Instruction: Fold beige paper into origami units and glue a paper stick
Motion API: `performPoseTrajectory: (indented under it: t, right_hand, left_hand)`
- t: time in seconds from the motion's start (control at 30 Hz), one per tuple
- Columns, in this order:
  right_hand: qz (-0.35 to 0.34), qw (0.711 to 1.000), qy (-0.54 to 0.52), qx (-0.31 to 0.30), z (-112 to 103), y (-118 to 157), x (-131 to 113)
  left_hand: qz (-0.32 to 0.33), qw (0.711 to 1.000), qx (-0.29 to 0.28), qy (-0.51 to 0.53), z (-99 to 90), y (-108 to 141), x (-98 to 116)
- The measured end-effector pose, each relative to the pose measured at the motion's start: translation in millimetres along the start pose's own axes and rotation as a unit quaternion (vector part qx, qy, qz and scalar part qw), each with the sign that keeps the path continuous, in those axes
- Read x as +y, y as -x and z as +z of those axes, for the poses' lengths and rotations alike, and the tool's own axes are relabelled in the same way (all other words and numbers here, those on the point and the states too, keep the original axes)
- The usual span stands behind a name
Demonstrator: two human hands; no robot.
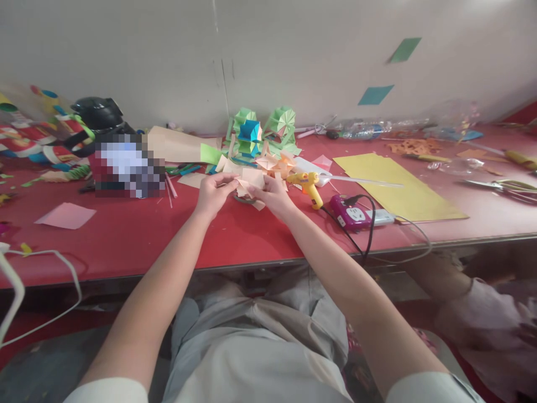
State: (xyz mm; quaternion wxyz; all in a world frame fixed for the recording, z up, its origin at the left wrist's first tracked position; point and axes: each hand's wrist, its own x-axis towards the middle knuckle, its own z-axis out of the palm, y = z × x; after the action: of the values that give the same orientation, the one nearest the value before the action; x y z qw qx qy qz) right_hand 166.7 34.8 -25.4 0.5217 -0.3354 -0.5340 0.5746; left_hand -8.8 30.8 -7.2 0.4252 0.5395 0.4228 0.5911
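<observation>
Between both hands is a piece of peach folded paper (252,178), held above the red table (168,240). My left hand (215,193) pinches its left side with thumb and fingers. On the other side, my right hand (272,193) grips the paper's right edge. Loose peach paper pieces lie under and behind the hands. Just right of my right hand sits a yellow hot glue gun (309,187) with a clear glue stick (364,181) in its back. Behind the hands stand green folded paper shapes (282,124) and a blue one (250,131).
A purple power socket (352,214) with cables lies right of the glue gun. Farther right are a yellow paper sheet (403,187), scissors (503,184) and plastic bottles (364,130). At left are a pink paper square (66,215) and a white cable (62,254). Another person's arm (440,274) is at lower right.
</observation>
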Motion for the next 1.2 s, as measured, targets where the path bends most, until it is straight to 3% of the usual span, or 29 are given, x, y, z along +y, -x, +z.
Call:
performPoseTrajectory:
  t: [0.3, 0.57, 0.87, 1.2]
  right_hand:
    - [0.017, 0.999, -0.007, -0.037, 0.3, 1.5, -7.5]
    - [0.038, 0.999, -0.001, -0.013, -4.9, -2.1, -1.9]
    - [0.012, 0.999, 0.040, -0.013, -3.0, -2.7, 0.8]
    - [0.009, 0.994, 0.092, -0.057, -4.7, -2.8, -0.6]
  left_hand:
    - [-0.044, 0.998, 0.017, 0.040, -2.0, -4.1, -0.2]
    - [-0.014, 0.999, 0.030, 0.023, -5.8, -7.0, 0.5]
    - [-0.006, 0.999, 0.032, -0.008, -7.2, -7.2, -2.3]
    - [-0.025, 0.999, 0.014, -0.019, -9.7, -8.0, -3.7]
